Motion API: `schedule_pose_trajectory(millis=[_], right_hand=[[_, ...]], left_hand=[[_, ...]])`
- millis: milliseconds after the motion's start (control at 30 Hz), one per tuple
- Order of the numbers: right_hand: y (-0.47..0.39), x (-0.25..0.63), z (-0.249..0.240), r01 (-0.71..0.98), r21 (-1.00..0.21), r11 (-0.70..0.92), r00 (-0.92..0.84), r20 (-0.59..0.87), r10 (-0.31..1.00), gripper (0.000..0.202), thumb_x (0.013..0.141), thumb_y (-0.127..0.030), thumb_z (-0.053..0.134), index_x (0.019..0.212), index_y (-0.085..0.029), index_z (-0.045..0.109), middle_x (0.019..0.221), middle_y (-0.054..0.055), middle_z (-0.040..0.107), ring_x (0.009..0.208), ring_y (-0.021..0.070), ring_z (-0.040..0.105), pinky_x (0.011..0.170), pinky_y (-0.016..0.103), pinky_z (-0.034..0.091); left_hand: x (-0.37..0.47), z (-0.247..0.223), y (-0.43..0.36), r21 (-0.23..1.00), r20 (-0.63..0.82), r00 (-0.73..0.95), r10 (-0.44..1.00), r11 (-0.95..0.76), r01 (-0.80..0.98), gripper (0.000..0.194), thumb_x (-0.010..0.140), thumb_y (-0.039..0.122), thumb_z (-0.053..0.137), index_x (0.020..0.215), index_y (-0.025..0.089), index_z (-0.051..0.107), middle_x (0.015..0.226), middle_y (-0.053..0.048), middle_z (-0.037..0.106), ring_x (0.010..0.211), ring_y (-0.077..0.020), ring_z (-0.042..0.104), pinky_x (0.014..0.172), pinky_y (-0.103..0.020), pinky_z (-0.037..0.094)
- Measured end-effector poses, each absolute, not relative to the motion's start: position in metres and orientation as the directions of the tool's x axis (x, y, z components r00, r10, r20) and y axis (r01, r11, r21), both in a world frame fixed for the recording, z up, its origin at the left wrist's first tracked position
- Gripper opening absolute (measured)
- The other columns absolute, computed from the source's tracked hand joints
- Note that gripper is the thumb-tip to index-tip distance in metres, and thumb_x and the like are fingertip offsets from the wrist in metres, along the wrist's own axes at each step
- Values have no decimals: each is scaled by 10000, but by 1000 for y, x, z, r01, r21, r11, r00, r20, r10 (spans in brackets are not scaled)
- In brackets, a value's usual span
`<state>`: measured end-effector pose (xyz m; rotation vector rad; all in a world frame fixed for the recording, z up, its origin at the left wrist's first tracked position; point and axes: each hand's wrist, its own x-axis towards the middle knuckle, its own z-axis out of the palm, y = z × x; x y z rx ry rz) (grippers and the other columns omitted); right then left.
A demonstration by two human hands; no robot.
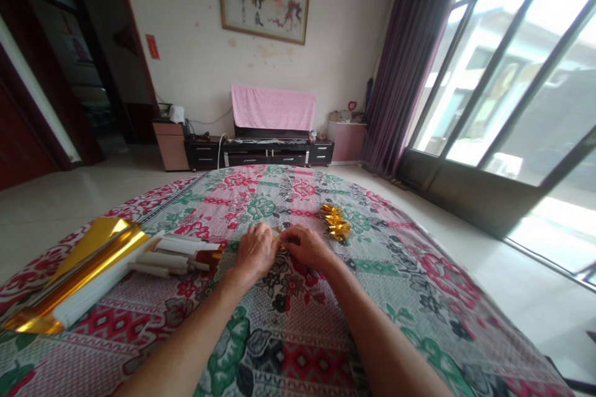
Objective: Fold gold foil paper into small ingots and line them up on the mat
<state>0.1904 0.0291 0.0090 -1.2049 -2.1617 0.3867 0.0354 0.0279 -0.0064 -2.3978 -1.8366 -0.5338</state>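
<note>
My left hand and my right hand are close together over the patterned cloth, fingers bent inward. Between their fingertips shows a small bit of gold foil, mostly covered by the fingers. Both hands appear to pinch it, though its full shape is hidden. Just beyond my right hand lie several crumpled, shiny gold foil pieces in a short row. To the left of my left hand are white paper-like rolls and a short brown-orange piece.
A large sheet of gold foil, partly rolled, lies at the left on the round table's flowered cloth. Across the floor stands a low black cabinet with a pink cloth above it. Tall windows and a purple curtain are at the right.
</note>
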Motion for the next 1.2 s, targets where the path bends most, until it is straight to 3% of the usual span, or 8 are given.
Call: schedule_pose_trajectory(millis=[267,567,933,1200], right_hand=[[27,188,10,669,-521,530,-384,368,847,113,731,-143,581,793,-168,672,792,20,633,734,127,556,696,220,412],[30,185,10,684,-524,508,-383,335,861,167,699,-85,580,799,-173,680,802,29,625,765,139,549,721,235,407],[32,185,7,690,-532,491,-356,341,870,155,696,-99,591,807,-165,677,786,25,621,709,123,544,663,218,407],[31,184,10,687,-542,485,-352,335,874,154,691,-87,584,788,-166,675,794,27,628,730,127,551,674,216,405]], left_hand=[[34,-6,28,132,317,239,918,-293,947,217,858,319,411,850,178,577,961,-83,559,901,-226,494,746,-335,384],[29,-10,37,199,328,245,912,-321,926,223,842,297,440,751,188,612,929,-70,588,881,-198,519,801,-315,391],[10,-5,44,424,346,373,861,-498,756,225,802,198,476,690,185,671,923,-35,643,857,-141,568,815,-260,428],[10,-6,43,491,349,326,879,-468,735,169,742,213,547,624,189,666,914,-24,640,834,-141,570,797,-261,437]])
